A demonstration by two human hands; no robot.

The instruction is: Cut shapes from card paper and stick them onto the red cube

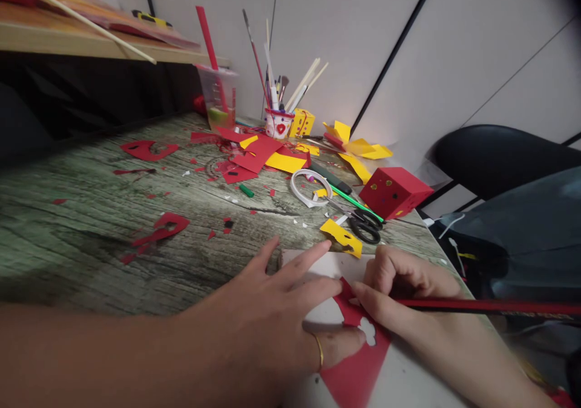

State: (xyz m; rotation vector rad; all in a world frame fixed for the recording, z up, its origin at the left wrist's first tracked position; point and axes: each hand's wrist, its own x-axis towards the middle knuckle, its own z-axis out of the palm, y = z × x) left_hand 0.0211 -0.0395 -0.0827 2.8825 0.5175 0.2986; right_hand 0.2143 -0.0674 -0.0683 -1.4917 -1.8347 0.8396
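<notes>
My left hand (290,302), with a gold ring on one finger, lies with fingers spread and presses on a piece of red paper (358,368). A cloud-like hole is cut in that paper, and the white surface (417,375) beneath shows through. At the paper's upper right edge, my right hand (399,284) is closed on a red and black pencil (481,306). The pencil's shaft points off to the right, its tip close to the red paper. Just beyond my hands lie a yellow paper scrap (342,237) and black-handled scissors (365,225).
A roll of white tape (294,189), a green pen (351,198) and a red paper box (394,193) sit farther back. Red scraps (175,223) litter the wooden table (91,256). A decorated brush cup (278,123) and a plastic cup (218,96) stand behind. A black chair (490,160) is at right.
</notes>
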